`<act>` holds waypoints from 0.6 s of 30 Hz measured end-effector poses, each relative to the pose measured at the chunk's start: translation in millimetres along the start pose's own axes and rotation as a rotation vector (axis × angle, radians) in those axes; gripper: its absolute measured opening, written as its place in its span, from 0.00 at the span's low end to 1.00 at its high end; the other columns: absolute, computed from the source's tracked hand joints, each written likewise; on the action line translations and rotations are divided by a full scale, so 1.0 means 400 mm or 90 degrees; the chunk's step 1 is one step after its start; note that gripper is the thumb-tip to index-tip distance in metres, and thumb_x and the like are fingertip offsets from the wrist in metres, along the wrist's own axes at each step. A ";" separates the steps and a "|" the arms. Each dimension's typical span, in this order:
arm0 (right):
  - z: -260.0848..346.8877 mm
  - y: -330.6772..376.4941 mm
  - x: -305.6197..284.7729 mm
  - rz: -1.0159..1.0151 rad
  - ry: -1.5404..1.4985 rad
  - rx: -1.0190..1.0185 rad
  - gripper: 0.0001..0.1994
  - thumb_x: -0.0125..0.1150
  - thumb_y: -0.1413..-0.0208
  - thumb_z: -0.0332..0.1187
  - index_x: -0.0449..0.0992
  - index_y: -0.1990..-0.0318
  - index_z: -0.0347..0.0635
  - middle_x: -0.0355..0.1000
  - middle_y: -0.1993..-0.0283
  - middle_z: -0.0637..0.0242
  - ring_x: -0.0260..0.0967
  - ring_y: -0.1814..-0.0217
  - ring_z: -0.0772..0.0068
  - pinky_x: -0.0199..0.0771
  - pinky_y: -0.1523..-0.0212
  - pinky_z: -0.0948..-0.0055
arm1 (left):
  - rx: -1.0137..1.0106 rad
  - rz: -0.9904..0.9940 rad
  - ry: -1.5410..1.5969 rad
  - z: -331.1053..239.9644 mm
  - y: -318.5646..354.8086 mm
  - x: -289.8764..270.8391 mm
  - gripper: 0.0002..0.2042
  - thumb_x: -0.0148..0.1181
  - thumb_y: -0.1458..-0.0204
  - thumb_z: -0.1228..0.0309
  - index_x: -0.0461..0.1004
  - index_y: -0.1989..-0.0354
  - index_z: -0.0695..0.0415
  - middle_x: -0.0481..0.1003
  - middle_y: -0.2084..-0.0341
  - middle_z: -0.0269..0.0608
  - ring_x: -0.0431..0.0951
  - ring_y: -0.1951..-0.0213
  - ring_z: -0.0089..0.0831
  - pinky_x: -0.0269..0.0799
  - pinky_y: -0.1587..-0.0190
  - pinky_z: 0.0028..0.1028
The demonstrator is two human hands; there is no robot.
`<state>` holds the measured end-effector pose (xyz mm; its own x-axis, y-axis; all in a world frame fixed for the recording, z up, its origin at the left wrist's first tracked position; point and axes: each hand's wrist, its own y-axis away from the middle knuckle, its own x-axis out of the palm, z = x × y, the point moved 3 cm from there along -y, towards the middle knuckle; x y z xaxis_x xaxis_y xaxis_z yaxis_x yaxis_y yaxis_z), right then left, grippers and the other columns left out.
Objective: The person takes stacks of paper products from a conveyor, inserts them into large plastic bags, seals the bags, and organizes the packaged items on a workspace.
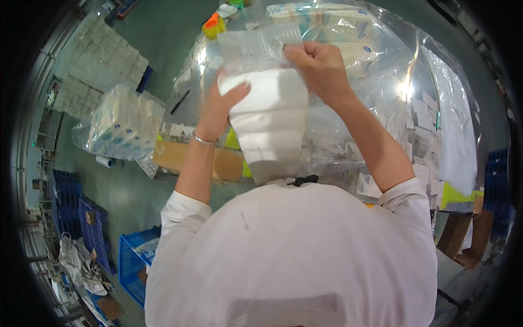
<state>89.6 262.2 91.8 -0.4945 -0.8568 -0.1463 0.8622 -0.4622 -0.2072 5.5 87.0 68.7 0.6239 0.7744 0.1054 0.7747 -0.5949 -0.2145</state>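
Note:
A long white, soft-looking pack (269, 128) with several cross creases stretches from my body toward the table's far side. At its far end is a flap of clear plastic film (245, 52), wrinkled and see-through. My left hand (220, 106) grips the pack's left edge, thumb on top and the other fingers hidden beneath. The film's right side is pinched between the thumb and fingers of my right hand (321, 65), close above the pack's far right corner. What lies inside the pack cannot be made out.
Clear plastic sheeting (376, 117) covers much of the table, with wrapped packs (348, 32) at its far side. An orange-and-yellow tape dispenser (213, 26) stands at the far left. Left are a black pen-like stick (180, 102), cardboard (180, 158), bagged packs (117, 125) and a blue crate (131, 267).

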 end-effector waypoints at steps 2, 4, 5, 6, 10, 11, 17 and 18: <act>0.028 -0.008 -0.008 -0.047 0.133 -0.132 0.15 0.56 0.48 0.37 0.72 0.60 0.33 0.70 0.72 0.64 0.64 0.75 0.76 0.64 0.77 0.79 | -0.059 0.063 0.103 0.063 0.014 -0.016 0.23 0.56 0.53 0.68 0.61 0.49 0.64 0.69 0.58 0.42 0.70 0.57 0.28 0.67 0.55 0.27; 0.067 -0.007 -0.001 -0.147 0.384 -0.412 0.18 0.54 0.47 0.37 0.68 0.53 0.33 0.70 0.65 0.57 0.67 0.71 0.65 0.67 0.71 0.74 | -0.094 0.076 0.128 0.057 0.011 -0.011 0.24 0.54 0.53 0.68 0.59 0.47 0.64 0.69 0.57 0.43 0.69 0.56 0.30 0.67 0.54 0.28; 0.137 0.007 -0.001 -0.181 0.426 -0.553 0.20 0.53 0.47 0.38 0.65 0.51 0.33 0.68 0.60 0.53 0.66 0.63 0.58 0.65 0.62 0.70 | -0.119 0.069 0.145 0.061 0.020 -0.015 0.25 0.54 0.53 0.67 0.59 0.47 0.64 0.69 0.57 0.43 0.69 0.55 0.31 0.66 0.53 0.29; 0.237 0.028 -0.003 -0.211 0.462 -0.703 0.21 0.52 0.46 0.38 0.63 0.49 0.34 0.66 0.55 0.49 0.64 0.55 0.52 0.64 0.53 0.66 | -0.116 0.059 0.161 0.066 0.024 -0.028 0.25 0.54 0.53 0.68 0.58 0.46 0.64 0.69 0.57 0.43 0.69 0.55 0.31 0.66 0.53 0.29; 0.023 0.044 0.101 -0.045 0.613 -0.634 0.23 0.56 0.53 0.45 0.69 0.51 0.44 0.68 0.51 0.65 0.57 0.41 0.60 0.46 0.43 0.45 | -0.082 0.121 0.102 0.129 -0.027 -0.026 0.21 0.52 0.51 0.72 0.58 0.47 0.62 0.69 0.58 0.41 0.69 0.57 0.28 0.66 0.55 0.26; -0.044 -0.001 0.092 -0.058 0.604 -0.604 0.25 0.51 0.50 0.47 0.65 0.46 0.45 0.67 0.49 0.64 0.54 0.39 0.59 0.43 0.40 0.48 | -0.040 0.072 0.121 0.125 -0.039 -0.007 0.21 0.51 0.50 0.73 0.58 0.47 0.61 0.68 0.57 0.39 0.69 0.57 0.26 0.66 0.54 0.25; -0.022 -0.090 0.086 0.038 0.344 -0.356 0.33 0.55 0.51 0.43 0.51 0.40 0.40 0.51 0.37 0.56 0.45 0.34 0.60 0.42 0.36 0.60 | -0.059 -0.003 0.199 0.128 -0.037 -0.077 0.25 0.52 0.51 0.69 0.53 0.44 0.58 0.64 0.53 0.42 0.65 0.52 0.30 0.63 0.50 0.29; -0.032 -0.093 0.063 0.048 0.211 -0.234 0.35 0.56 0.51 0.44 0.50 0.39 0.39 0.50 0.37 0.53 0.45 0.34 0.59 0.43 0.36 0.62 | -0.051 -0.005 0.202 0.128 -0.037 -0.083 0.26 0.53 0.51 0.68 0.52 0.43 0.58 0.63 0.52 0.42 0.65 0.51 0.30 0.62 0.49 0.30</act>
<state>43.4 260.7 83.6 -0.4926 -0.7379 -0.4614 0.8305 -0.2402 -0.5025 -31.9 81.2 18.8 0.6088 0.6809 0.4070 0.7776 -0.6138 -0.1363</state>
